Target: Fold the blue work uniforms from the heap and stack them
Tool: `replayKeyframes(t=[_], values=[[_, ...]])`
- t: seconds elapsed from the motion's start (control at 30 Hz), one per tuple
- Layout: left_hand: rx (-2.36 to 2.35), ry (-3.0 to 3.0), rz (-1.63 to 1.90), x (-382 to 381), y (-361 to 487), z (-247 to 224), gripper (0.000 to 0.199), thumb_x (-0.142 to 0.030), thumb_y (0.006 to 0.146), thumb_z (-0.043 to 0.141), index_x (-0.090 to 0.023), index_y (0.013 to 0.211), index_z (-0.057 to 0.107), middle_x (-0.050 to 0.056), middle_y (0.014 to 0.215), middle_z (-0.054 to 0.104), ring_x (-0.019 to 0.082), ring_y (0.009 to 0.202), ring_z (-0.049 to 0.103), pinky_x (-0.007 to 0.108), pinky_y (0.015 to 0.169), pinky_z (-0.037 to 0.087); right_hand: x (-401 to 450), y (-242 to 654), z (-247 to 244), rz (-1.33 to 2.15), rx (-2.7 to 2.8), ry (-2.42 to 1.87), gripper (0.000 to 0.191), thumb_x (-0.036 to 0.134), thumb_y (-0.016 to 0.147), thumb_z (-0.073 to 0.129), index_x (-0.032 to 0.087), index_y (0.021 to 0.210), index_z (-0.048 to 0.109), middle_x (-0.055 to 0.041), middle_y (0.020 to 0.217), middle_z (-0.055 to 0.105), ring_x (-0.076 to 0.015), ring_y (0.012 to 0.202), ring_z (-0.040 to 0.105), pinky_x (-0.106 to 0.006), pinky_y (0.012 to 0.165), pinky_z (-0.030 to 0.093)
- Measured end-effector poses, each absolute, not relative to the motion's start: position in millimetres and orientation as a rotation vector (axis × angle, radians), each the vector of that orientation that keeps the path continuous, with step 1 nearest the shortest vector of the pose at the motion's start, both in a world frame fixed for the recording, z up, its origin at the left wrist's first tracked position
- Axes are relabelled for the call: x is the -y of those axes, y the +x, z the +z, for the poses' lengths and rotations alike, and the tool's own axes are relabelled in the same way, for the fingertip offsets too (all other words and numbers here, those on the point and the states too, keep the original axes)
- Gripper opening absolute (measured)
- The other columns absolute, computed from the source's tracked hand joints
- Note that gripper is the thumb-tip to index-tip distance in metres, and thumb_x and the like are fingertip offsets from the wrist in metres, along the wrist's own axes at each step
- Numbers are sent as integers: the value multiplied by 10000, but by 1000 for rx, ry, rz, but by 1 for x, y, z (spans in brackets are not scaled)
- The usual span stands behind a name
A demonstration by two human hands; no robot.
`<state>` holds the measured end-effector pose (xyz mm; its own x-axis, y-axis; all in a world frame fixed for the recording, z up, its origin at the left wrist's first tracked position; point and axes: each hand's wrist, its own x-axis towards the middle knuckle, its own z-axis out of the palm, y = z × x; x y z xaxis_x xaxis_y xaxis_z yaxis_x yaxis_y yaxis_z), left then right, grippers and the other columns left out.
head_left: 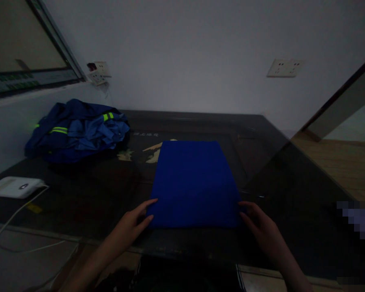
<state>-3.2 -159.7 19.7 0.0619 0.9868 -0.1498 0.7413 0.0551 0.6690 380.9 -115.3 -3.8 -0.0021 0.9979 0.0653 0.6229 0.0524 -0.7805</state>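
Observation:
A flat, folded piece of blue cloth [194,182] lies on the dark tabletop, its narrower-looking end away from me. At its near left corner, my left hand [136,219] has hold of the edge, with the thumb and forefinger tips on the fabric. My right hand [258,221] grips the near right corner between thumb and fingers, and a little of the fabric shows between them. The other fingers of both hands are mostly hidden. What kind of item the cloth is cannot be made out.
A heap of blue clothing with yellow-green reflective strips [79,129] sits at the back left. A white device [15,187] with a cable lies at the left edge. Sockets [284,68] are on the wall behind the table [182,117]. Something pixelated lies far right.

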Motion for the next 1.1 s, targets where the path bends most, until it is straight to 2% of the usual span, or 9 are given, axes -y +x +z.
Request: replayKeyframes(t=[0.07, 0.23, 0.43, 0.6, 0.7, 0.83, 0.93, 1.1], values=[[-1775, 1752, 499, 161, 1, 20, 469, -410, 914, 429, -252, 1353, 476, 24, 900, 675, 172, 832, 645, 284, 779, 495, 117, 379, -6, 668, 1742, -1677, 351, 466, 843, 461, 237, 1064, 607, -17, 692, 643, -191, 590, 622, -283, 539, 488], [-1975, 1829, 358, 160, 14, 22, 460, -396, 944, 364, -262, 1374, 450, 75, 1066, 699, 224, 918, 683, 331, 807, 507, 119, 371, -9, 426, 1874, -1842, 333, 443, 915, 372, 255, 1103, 572, -70, 937, 722, -247, 790, 701, -331, 621, 516], [-2182, 1857, 47, 154, 25, 29, 463, -353, 969, 336, -244, 1417, 380, 33, 817, 690, 196, 735, 683, 255, 630, 467, 117, 361, -11, 131, 2027, -2016, 325, 439, 958, 337, 238, 1117, 537, -74, 888, 721, -245, 727, 704, -280, 477, 442], [-2231, 1884, -44, 153, 28, 31, 476, -361, 977, 332, -206, 1426, 349, 42, 793, 676, 201, 720, 677, 254, 622, 444, 116, 360, -10, -20, 2139, -2035, 321, 438, 965, 345, 228, 1127, 525, -72, 813, 703, -230, 648, 685, -254, 421, 384], [-2239, 1906, -55, 153, 28, 32, 483, -365, 974, 340, -192, 1425, 343, 47, 779, 677, 207, 703, 674, 268, 637, 447, 116, 362, -9, -72, 2170, -2016, 348, 456, 973, 313, 229, 1129, 524, -74, 810, 682, -229, 674, 679, -260, 427, 401], [-2275, 1899, -45, 156, 19, 29, 445, -304, 972, 328, -196, 1401, 380, 33, 740, 671, 199, 676, 664, 281, 667, 449, 116, 374, -15, -184, 2201, -1895, 423, 486, 978, 259, 200, 1133, 530, -110, 877, 661, -257, 799, 653, -340, 595, 508], [-2321, 1961, 60, 159, 7, 28, 474, -259, 952, 354, -184, 1420, 356, 20, 722, 655, 197, 711, 650, 296, 715, 448, 116, 385, -16, -243, 2226, -1779, 463, 479, 976, 242, 178, 1160, 542, -143, 943, 648, -292, 874, 612, -423, 746, 513], [-2257, 2171, 499, 146, 21, 39, 421, -210, 939, 358, -184, 1345, 469, 93, 1021, 637, 234, 966, 604, 385, 850, 450, 115, 371, -1, -208, 2122, -1705, 503, 462, 964, 306, 151, 1311, 495, -184, 1085, 609, -329, 997, 571, -493, 854, 487]])
